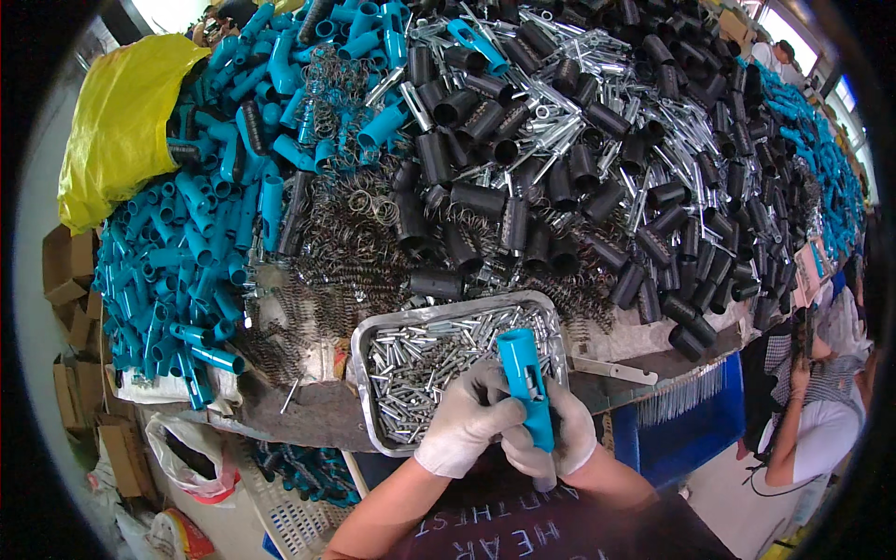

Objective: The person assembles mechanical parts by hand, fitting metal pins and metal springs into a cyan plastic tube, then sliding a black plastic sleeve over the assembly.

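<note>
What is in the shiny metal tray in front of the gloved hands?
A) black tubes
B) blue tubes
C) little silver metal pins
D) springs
C: the metal tray is filled with small silver pins; the black tubes, blue tubes and springs lie in heaps on the table behind it.

Workbench heaped: blue tubes left, springs middle, black tubes right, metal tray of pins near edge.
</note>
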`<move>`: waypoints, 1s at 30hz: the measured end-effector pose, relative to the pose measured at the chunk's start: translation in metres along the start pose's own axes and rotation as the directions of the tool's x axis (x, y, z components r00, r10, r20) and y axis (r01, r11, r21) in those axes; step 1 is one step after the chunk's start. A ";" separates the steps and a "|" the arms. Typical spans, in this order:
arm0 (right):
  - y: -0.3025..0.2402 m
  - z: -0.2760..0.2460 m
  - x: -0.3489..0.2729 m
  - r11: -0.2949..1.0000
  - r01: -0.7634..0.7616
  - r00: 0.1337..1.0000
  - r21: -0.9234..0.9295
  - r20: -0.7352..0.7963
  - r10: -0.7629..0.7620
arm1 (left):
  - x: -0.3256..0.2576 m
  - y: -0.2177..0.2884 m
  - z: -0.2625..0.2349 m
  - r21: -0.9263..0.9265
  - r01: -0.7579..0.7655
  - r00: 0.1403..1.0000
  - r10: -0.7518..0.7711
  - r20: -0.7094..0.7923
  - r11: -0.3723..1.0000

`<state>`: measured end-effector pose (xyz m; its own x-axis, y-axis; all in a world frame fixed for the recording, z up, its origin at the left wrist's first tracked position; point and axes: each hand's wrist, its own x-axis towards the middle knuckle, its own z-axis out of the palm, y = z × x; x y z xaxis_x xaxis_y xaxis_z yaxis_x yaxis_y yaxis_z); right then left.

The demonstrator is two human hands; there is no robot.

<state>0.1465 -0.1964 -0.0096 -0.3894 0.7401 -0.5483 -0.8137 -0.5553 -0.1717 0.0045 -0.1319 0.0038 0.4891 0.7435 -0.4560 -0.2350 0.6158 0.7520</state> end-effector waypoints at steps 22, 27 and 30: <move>-0.030 0.008 0.000 0.877 0.477 0.876 -0.052 0.102 -0.471 | 0.000 0.043 0.001 0.949 -0.279 0.642 0.707 0.296 -0.145; -0.023 0.006 -0.003 0.962 0.260 0.955 -0.078 0.168 -0.245 | 0.062 0.076 -0.035 0.878 -0.064 0.705 0.601 0.376 -0.475; -0.026 0.002 -0.007 0.960 0.264 0.956 -0.093 0.155 -0.248 | 0.059 0.081 -0.038 0.838 -0.095 0.758 0.507 0.411 -0.537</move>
<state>0.1690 -0.1864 -0.0002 -0.2371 0.9044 -0.3548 -0.8437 -0.3728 -0.3863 -0.0179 -0.0286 0.0196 0.5967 0.7685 0.2310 0.7838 -0.6199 0.0380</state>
